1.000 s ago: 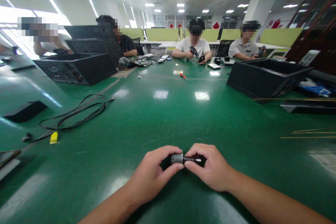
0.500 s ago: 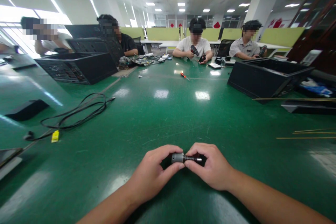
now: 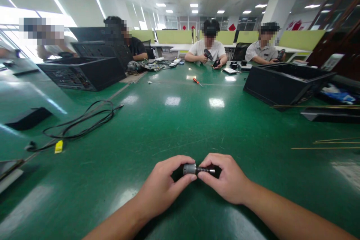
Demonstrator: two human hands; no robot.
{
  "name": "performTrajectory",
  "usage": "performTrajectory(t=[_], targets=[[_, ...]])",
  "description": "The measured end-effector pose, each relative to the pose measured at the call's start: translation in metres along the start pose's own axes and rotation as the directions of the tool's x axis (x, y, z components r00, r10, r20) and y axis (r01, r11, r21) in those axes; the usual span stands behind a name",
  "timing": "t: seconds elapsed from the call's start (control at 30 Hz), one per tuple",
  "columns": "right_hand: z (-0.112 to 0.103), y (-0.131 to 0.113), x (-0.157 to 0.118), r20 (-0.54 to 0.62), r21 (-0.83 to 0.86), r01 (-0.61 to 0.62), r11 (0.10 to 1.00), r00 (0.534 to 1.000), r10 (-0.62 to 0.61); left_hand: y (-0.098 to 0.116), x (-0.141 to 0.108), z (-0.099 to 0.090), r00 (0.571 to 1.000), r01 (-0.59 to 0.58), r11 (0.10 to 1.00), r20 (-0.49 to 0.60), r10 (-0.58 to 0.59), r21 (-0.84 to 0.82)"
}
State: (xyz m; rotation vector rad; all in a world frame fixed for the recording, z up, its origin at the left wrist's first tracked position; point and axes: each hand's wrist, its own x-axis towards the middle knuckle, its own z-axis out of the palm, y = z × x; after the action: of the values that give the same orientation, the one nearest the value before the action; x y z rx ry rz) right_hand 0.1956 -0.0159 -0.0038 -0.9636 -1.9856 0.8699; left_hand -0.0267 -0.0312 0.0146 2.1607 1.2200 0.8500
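Between both hands, just above the green table, is a small metal piece: a grey cylinder point(image 3: 189, 169) with a small dark hole in its side, and a thinner ribbed shaft point(image 3: 206, 170) running out to the right. Whether the ribs are a thread or a spring I cannot tell. My left hand point(image 3: 165, 180) pinches the cylinder between thumb and fingertips. On the shaft, close to the cylinder, the thumb and fingers of my right hand point(image 3: 229, 178) are closed. The shaft's shiny end pokes out toward my right palm.
Left lie a black cable point(image 3: 84, 125) with a yellow tag point(image 3: 59, 146) and a black block point(image 3: 29, 117). Black computer cases point(image 3: 84, 73) point(image 3: 284, 82) flank the table. An orange screwdriver point(image 3: 196, 81) lies farther off. Thin rods point(image 3: 334, 142) are at right. Several people sit around.
Almost nothing differs. The metal piece sits a few pixels farther left, and both hands keep the same grip.
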Motion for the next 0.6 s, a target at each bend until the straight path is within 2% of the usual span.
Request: performTrajectory(t=[0.6], targets=[[0.0019, 0.0017, -0.0008, -0.019, -0.021, -0.004, 1.000, 1.000, 0.003, 0.0007, 0.0004, 0.0001, 1.000, 0.022, 1.000, -0.011, -0.022, 0.009]])
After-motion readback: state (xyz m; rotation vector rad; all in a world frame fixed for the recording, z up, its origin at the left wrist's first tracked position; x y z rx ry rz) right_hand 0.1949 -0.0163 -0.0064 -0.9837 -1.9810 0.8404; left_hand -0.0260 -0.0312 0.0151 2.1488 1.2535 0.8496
